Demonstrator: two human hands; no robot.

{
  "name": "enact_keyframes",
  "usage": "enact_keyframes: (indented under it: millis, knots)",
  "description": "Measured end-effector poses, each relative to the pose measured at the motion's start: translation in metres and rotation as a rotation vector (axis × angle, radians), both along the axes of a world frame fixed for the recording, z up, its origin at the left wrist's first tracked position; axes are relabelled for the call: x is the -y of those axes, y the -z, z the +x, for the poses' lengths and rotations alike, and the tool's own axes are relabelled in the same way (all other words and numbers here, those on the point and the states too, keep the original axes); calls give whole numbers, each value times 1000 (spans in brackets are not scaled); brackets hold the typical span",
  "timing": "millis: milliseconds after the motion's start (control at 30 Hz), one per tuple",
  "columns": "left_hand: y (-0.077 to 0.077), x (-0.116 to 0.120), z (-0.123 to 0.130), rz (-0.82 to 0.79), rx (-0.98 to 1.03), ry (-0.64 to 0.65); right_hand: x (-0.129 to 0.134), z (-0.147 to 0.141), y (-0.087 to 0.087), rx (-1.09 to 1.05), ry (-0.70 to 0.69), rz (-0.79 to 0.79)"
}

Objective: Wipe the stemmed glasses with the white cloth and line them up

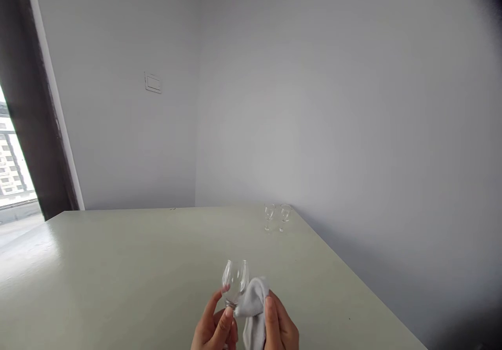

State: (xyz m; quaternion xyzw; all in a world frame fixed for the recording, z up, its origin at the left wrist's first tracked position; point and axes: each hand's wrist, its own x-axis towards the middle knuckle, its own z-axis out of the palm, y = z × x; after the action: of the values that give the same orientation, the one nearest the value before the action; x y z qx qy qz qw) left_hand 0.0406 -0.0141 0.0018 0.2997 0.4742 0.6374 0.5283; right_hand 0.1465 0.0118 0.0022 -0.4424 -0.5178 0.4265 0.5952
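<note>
A clear stemmed glass stands upright in the fingers of my left hand, gripped low around the bottom of its bowl and its stem. The foot of the glass is mostly hidden by the fingers. My right hand is closed on a light grey cloth, thumb on top. The cloth's folded upper part touches the right side of the bowl, and its lower end hangs down between the two hands.
Two small stemmed glasses, one on the left and one on the right, stand near the far right corner of the pale green table. Grey walls border its far and right sides. A window is at far left.
</note>
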Motion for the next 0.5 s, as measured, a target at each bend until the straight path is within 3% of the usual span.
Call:
enact_keyframes:
  millis: [67,167,267,367,500]
  knots:
    - [-1,0,2,8,-5,-15,2,0,-6,197,86,219]
    - [-1,1,1,47,25,-26,2,-5,-8,570,55,508]
    - [-6,0,-3,78,-85,-117,2,-16,-3,890,79,647]
    - [-13,-2,-8,97,-187,-186,0,-21,3,992,42,656]
    - [-20,-8,-15,99,-174,-185,-8,-4,-2,907,-290,505]
